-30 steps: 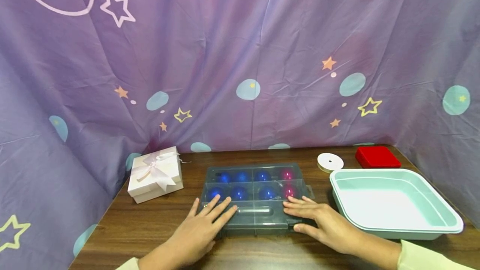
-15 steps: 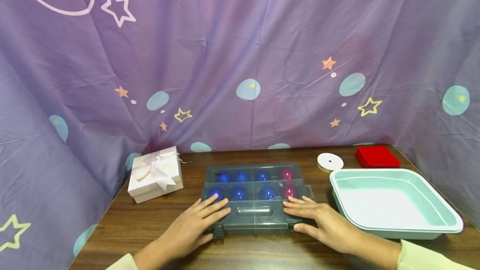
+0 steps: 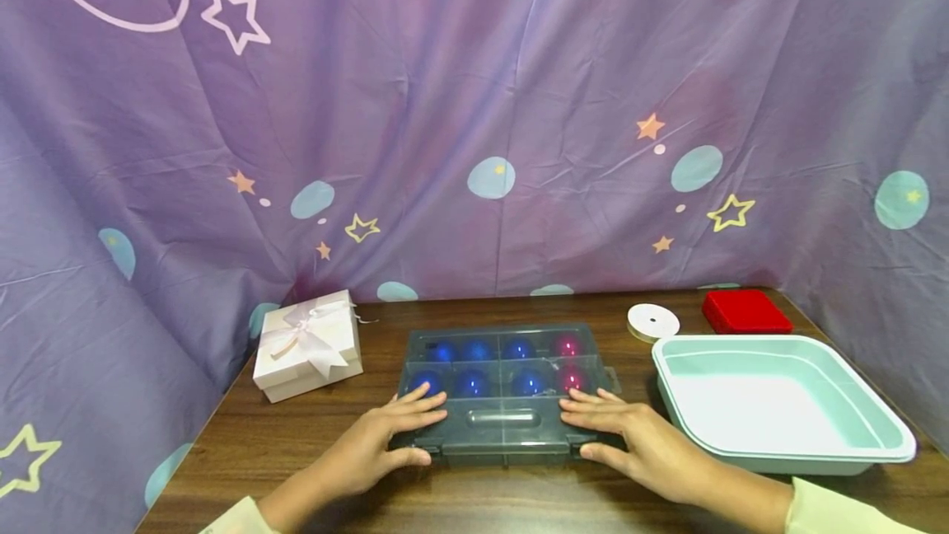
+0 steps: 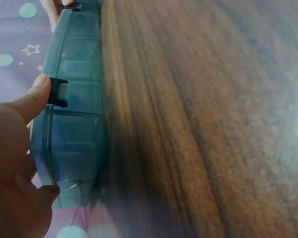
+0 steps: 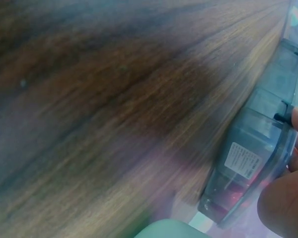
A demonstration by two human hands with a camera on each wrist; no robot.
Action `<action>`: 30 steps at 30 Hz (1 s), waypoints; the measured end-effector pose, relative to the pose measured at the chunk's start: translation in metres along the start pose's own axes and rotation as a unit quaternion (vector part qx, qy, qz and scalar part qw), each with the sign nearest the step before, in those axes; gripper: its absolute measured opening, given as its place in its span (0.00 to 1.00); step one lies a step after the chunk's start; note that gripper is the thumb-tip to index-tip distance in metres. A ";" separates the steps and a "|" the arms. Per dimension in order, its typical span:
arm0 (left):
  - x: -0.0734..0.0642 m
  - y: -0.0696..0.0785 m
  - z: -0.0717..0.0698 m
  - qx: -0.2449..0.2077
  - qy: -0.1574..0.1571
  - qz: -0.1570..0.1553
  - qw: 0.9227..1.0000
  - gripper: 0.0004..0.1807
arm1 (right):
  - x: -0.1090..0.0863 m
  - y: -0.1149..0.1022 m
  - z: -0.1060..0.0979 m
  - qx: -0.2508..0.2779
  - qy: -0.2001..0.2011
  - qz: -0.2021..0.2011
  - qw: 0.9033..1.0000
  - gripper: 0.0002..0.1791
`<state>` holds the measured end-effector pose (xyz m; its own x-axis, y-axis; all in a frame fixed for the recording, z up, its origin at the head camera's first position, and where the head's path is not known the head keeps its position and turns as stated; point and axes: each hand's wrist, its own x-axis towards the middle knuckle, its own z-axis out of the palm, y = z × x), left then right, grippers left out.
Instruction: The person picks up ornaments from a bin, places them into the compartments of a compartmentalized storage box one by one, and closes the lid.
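A see-through dark plastic compartment box [image 3: 504, 417] with a lid lies on the table. Several blue balls [image 3: 473, 383] and two pink balls [image 3: 571, 378] show through its lid. On the box's left front corner rests my left hand [image 3: 371, 443], fingers stretched over the lid, thumb at the left latch [image 4: 59, 92]. My right hand [image 3: 641, 443] lies over the right front corner in the same way, with its thumb at the right latch [image 5: 284, 115]. Both latches look folded down against the front side.
A white gift box [image 3: 311, 353] with a ribbon bow stands on the left of the wooden table [image 3: 326, 427]. A pale green tray [image 3: 774, 390] is on the right. Behind it are a white ribbon spool [image 3: 652, 321] and a red box [image 3: 746, 311]. A purple curtain [image 3: 445, 105] hangs behind.
My left hand has drawn back and leftward over the lid, its thumb coming to the left latch at the front edge. My right hand and the box have stayed in place.
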<state>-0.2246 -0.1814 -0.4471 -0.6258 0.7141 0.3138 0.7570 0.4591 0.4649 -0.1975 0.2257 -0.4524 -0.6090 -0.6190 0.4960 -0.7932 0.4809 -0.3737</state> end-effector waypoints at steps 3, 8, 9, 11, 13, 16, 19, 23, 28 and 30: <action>0.001 0.001 -0.001 -0.016 -0.001 -0.016 1.000 0.29 | -0.001 -0.001 0.000 0.001 0.000 0.005 1.000 0.23; 0.003 0.002 -0.002 -0.014 -0.001 -0.020 1.000 0.27 | -0.001 -0.001 0.000 -0.001 0.000 0.018 1.000 0.23; 0.003 0.001 -0.002 -0.012 0.000 -0.018 1.000 0.27 | -0.001 -0.002 0.001 -0.001 -0.001 0.021 1.000 0.23; 0.004 0.001 -0.002 -0.009 0.003 -0.013 1.000 0.27 | -0.001 -0.003 0.001 -0.002 -0.001 0.026 1.000 0.23; 0.004 0.000 -0.002 -0.008 0.006 -0.011 1.000 0.26 | -0.002 -0.004 0.001 -0.004 -0.001 0.029 1.000 0.23; 0.003 0.000 -0.001 -0.009 0.008 -0.010 1.000 0.26 | -0.002 -0.005 0.002 -0.008 -0.001 0.031 0.999 0.23; 0.003 0.000 -0.001 -0.006 0.009 -0.011 1.000 0.26 | -0.002 -0.005 0.002 -0.013 -0.004 0.032 0.999 0.24; 0.005 0.002 -0.001 0.004 0.009 -0.013 1.000 0.25 | -0.002 -0.004 -0.001 -0.025 -0.010 0.027 0.999 0.24; 0.009 0.008 -0.005 0.025 -0.013 -0.023 0.999 0.25 | 0.000 -0.007 -0.005 -0.073 -0.020 0.013 0.997 0.25; 0.010 0.010 -0.007 0.034 -0.022 -0.026 0.999 0.25 | 0.001 -0.010 -0.007 -0.107 -0.017 0.007 0.994 0.26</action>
<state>-0.2246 -0.1730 -0.4329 -0.6566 0.7101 0.2545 0.7360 0.5293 0.4220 -0.1905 0.2247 -0.4429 -0.6222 -0.6300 0.4647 -0.7673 0.6083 -0.2028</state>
